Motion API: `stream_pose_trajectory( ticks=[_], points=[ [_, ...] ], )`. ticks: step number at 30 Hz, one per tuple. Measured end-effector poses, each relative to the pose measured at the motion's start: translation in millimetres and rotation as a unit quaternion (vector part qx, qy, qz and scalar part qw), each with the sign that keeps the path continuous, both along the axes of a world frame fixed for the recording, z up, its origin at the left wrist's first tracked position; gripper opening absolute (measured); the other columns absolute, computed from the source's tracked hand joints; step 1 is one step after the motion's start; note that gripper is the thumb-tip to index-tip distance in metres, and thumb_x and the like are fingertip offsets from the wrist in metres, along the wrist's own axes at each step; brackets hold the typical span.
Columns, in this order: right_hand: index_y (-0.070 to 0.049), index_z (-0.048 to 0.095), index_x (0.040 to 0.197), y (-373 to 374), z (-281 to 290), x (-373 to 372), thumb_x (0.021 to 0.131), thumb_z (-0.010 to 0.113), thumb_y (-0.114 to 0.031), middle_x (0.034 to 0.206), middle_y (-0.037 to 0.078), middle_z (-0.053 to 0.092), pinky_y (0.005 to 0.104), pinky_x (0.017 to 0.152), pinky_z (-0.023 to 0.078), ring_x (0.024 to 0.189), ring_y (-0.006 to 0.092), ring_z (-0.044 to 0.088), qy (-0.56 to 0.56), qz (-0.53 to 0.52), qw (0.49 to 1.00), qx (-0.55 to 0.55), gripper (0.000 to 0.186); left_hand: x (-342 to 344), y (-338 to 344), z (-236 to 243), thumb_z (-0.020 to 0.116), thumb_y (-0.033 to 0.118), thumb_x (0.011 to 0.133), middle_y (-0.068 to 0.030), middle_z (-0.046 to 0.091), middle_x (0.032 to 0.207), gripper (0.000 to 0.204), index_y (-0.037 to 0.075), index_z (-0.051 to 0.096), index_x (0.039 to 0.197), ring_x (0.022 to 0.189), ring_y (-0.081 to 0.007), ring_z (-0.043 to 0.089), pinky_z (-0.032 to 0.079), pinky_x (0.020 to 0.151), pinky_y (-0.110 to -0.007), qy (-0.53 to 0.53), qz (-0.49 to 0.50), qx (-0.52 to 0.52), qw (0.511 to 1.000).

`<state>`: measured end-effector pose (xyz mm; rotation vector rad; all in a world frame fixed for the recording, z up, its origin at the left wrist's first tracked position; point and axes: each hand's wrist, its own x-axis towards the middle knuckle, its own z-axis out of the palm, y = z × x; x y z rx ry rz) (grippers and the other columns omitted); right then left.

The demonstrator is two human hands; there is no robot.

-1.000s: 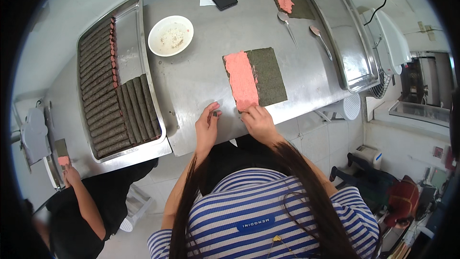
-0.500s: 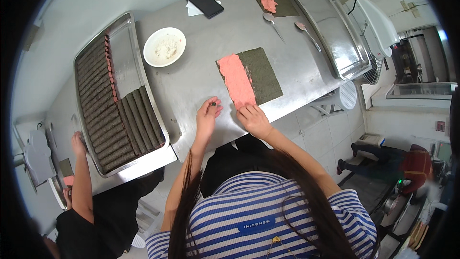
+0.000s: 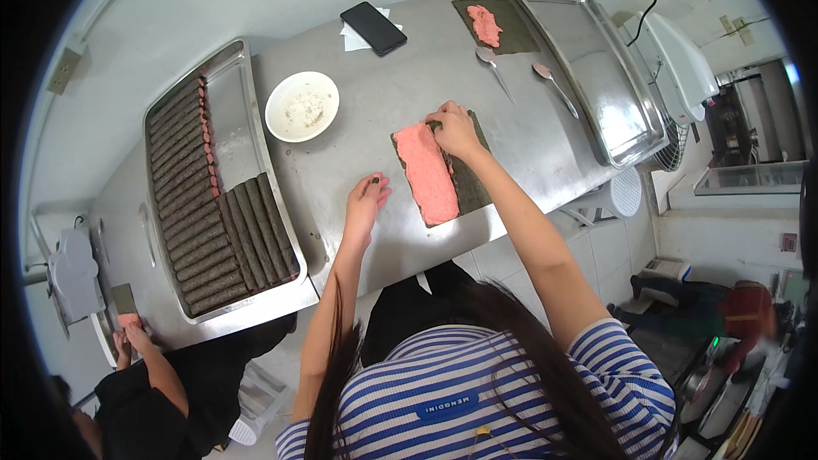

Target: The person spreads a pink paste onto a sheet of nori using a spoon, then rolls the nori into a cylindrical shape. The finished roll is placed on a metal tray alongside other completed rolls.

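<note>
A dark green seaweed sheet (image 3: 474, 194) lies in front of me, its left half covered by a flat band of pink paste (image 3: 430, 179). My right hand (image 3: 454, 129) is at the band's far end, fingers curled together; a dark bit shows at the fingertips, too small to name. Left of the sheet, my left hand (image 3: 365, 204) hovers with a small dark piece pinched between thumb and finger. Another seaweed sheet (image 3: 521, 32), with a lump of pink paste (image 3: 485, 25) on it, lies at the far right beside two spoons (image 3: 492, 64).
Dark seaweed rolls (image 3: 192, 230) line a metal tray (image 3: 250, 111) on the left. Near it stand a white bowl (image 3: 324, 89) and a phone (image 3: 373, 28) on paper. Another metal tray (image 3: 588, 77) is at right. A co-worker's hands (image 3: 136, 339) handle a pasted sheet at far left.
My right hand has moved from the near end of the pink band to its far end. The left hand stays about where it was. At left, the co-worker's arm has drawn back from the tray.
</note>
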<state>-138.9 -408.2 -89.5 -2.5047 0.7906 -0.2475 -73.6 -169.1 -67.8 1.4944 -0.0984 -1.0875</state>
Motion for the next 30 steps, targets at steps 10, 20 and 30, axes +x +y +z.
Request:
stream_pose_trajectory(
  ticks=[10,20,30],
  points=[
    [-0.013,0.072,0.085,5.3,26.2,-7.5,0.071,0.056,-0.003,0.104,0.004,0.057,0.0412,0.084,0.042,0.097,0.0256,0.052,-0.089,0.063,0.994,-0.011,0.024,-0.9,5.7,-3.7,0.043,0.025,0.098,-0.0113,0.061,0.121,0.040,0.000,0.051,0.128,0.107,-0.0186,0.059,0.044,0.094,-0.032,-0.010,0.005,0.028,1.000],
    [-0.006,0.068,0.098,18.1,16.8,-66.8,0.076,0.057,0.002,0.109,0.011,0.056,0.0371,0.089,0.043,0.106,0.0287,0.053,-0.191,-0.061,0.966,0.160,0.026,42.8,-64.9,-22.7,0.054,0.010,0.085,-0.0188,0.061,0.102,0.024,0.003,0.069,0.103,0.090,-0.0343,0.062,0.050,0.080,-0.040,-0.486,-0.041,0.132,0.863],
    [-0.005,0.062,0.113,33.4,-10.3,-103.9,0.075,0.059,-0.001,0.125,0.010,0.052,0.0415,0.096,0.041,0.113,0.0313,0.050,-0.119,-0.084,0.989,0.002,0.038,59.8,-96.4,-15.4,0.054,0.016,0.085,-0.0202,0.060,0.105,0.023,-0.002,0.069,0.090,0.093,-0.0365,0.061,0.050,0.080,-0.045,-0.546,-0.145,0.167,0.808]
  ],
)
